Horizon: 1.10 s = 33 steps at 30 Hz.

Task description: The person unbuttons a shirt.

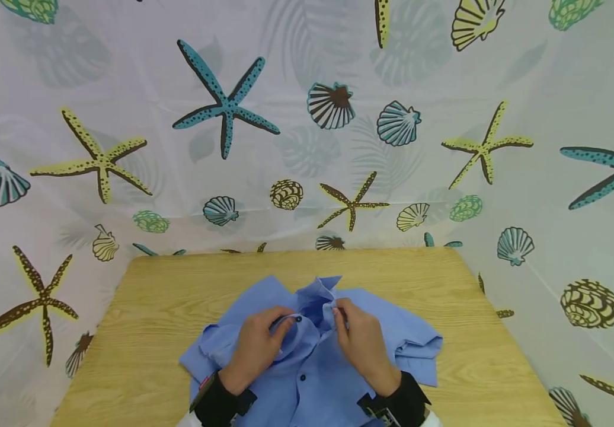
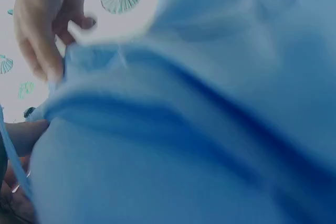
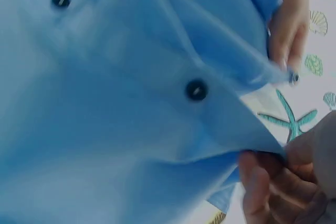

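Note:
A light blue button-up shirt [image 1: 328, 367] lies front up, its collar [image 1: 317, 292] standing raised and parted at the neck. My left hand [image 1: 259, 344] pinches the shirt's edge beside a dark button [image 1: 298, 319]; that same button [image 3: 294, 77] shows by the left fingertips in the right wrist view. Opposite it, my right hand [image 1: 363, 341] pinches the other edge just under the collar, and in the right wrist view this hand [image 3: 286, 187] has its thumb and fingers on the cloth. Lower on the front is another dark button [image 1: 302, 377]. Cloth hides part of my left hand [image 2: 23, 140] in the left wrist view.
The shirt rests on a light wooden table [image 1: 147, 314], with both sleeves spread sideways. Behind and beside the table hangs a white cloth [image 1: 296, 160] printed with starfish and shells. Black bands [image 1: 221, 403] circle both wrists.

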### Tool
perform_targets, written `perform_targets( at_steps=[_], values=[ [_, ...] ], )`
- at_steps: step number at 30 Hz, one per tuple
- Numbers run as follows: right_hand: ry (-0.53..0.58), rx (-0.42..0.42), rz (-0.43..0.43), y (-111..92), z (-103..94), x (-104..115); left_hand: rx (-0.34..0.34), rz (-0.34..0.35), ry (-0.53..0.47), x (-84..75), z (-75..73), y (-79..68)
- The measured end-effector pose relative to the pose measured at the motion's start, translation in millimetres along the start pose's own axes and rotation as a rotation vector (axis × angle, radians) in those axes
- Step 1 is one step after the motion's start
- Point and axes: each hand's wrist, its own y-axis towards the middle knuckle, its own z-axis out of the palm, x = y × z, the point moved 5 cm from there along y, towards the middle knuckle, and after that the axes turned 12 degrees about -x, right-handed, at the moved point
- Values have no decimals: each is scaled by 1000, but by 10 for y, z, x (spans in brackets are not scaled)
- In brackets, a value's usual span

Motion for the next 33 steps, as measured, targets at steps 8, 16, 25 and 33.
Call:
perform_targets(
  at_steps=[8, 16, 25, 33],
  values=[
    [-7, 26, 113, -32, -66, -249, -28, -1, 179, 303, -280, 56],
    [117, 70, 68, 103, 39, -23, 238, 180, 537, 160, -63, 39],
    [155, 44, 7, 301, -47, 204, 514, 157, 241, -47, 273, -5],
    [115, 7, 38, 246, -45, 121, 420, 5, -95, 32, 237, -45]
  ],
)
